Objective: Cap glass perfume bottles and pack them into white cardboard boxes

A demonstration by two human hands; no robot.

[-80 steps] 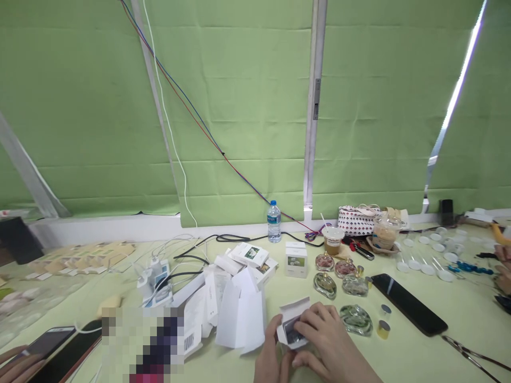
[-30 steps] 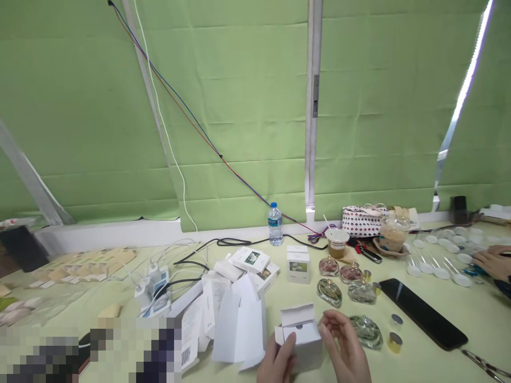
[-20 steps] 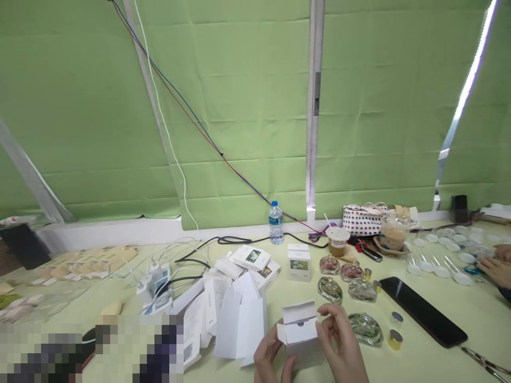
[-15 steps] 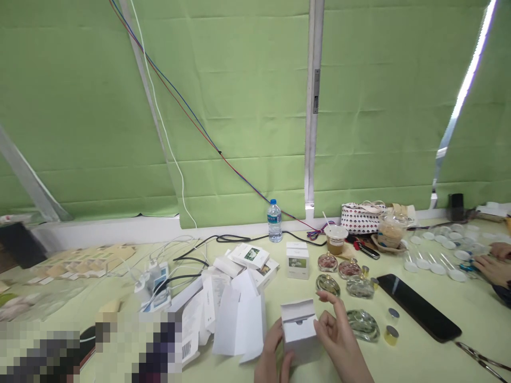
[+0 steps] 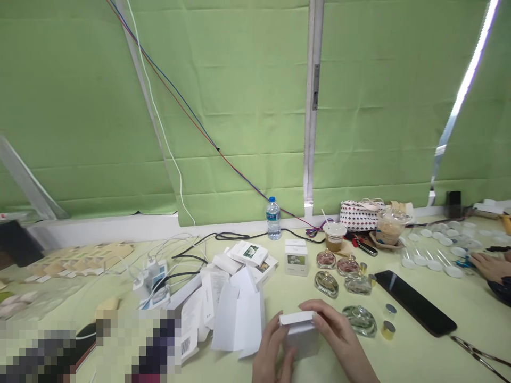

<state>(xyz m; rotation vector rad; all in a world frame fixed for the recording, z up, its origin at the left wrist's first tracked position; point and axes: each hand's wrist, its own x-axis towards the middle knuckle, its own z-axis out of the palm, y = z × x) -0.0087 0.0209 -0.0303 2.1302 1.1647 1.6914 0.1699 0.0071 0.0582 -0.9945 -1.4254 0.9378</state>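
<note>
Lowered lid point(image 5: 297, 317) since earlier; grasping box point(image 5: 302, 343) between left hand point(image 5: 271, 348) and right hand point(image 5: 337, 332). Might bump green glass point(image 5: 359, 321), just right of grip, by swinging wide.

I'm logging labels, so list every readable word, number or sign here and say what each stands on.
"ATER", blurred: water bottle.
Too small or blurred: print on the upright box, flat box and drink cup.
Barcode on a carton: digits unreadable.
Held box: none readable.

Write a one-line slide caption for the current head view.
Left hand and right hand hold a white box near piled white packaging and small bottles.
</note>
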